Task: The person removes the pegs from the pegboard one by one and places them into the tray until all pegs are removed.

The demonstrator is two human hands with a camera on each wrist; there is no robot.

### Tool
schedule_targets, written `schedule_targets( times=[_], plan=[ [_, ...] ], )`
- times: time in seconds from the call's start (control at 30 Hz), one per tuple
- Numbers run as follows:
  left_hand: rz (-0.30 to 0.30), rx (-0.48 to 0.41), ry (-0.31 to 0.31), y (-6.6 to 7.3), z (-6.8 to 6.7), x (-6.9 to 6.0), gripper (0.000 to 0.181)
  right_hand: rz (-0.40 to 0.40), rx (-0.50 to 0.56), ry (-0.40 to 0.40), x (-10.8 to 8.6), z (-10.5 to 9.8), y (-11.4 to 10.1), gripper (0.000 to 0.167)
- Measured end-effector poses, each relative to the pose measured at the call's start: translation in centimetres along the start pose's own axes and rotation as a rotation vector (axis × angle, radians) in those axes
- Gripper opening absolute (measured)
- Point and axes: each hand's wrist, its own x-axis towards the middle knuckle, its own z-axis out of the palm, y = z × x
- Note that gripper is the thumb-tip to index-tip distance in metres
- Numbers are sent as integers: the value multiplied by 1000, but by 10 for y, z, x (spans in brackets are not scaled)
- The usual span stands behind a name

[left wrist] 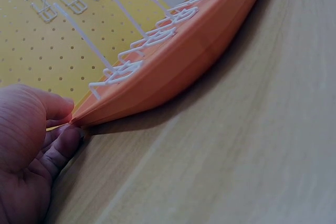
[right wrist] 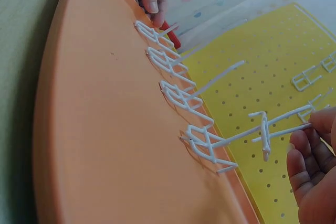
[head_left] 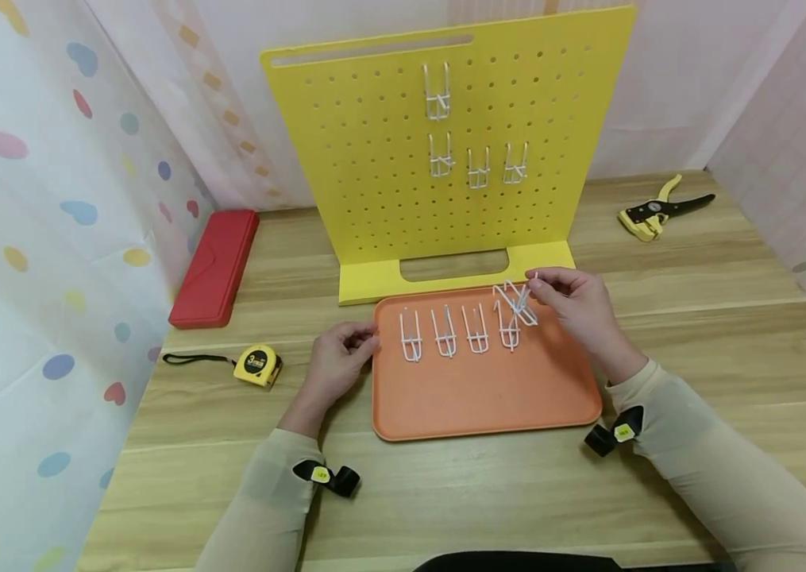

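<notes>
Left hand (head_left: pixel 337 361) pinches the left rim of the orange tray (head_left: pixel 445 405); on the tray, four white hooks (head_left: pixel 477 337) lie in a row; behind the tray, four mounted hooks (head_left: pixel 437 98) hang on the yellow pegboard (head_left: pixel 388 135). Right hand (head_left: pixel 581 314) pinches another hook (right wrist: pixel 265 135) near the tray's far-right corner; judged roughly half done, five left.

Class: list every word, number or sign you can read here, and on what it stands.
"3": on the tape measure; the print below it is too small to read.
Left wrist label: too blurred to read.
Right wrist label: too blurred to read.
Pliers badge: too small to read.
</notes>
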Motion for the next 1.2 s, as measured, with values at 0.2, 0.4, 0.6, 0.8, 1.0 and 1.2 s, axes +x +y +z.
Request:
schedule_targets(
  times=[0.2, 0.4, 0.6, 0.8, 1.0, 1.2],
  plan=[
    [7, 5, 3, -1, 0, 0, 21, -7, -38, -2, -1, 0, -1, 30],
    [0, -1, 0, 0, 0, 0, 22, -10, -21, -6, -1, -1, 4, 27],
    [5, 19, 6, -1, 1, 0, 21, -3, 9, -9, -3, -2, 5, 29],
    [8, 29, 9, -2, 1, 1, 21, -23, 47, 32, -3, -4, -6, 28],
    [-1, 26, 7, 0, 1, 0, 22, -90, 147, 98, 1, -13, -23, 19],
    [1, 38, 5, -1, 1, 0, 23, -146, 314, 136, 6, -26, -34, 14]
  ],
)
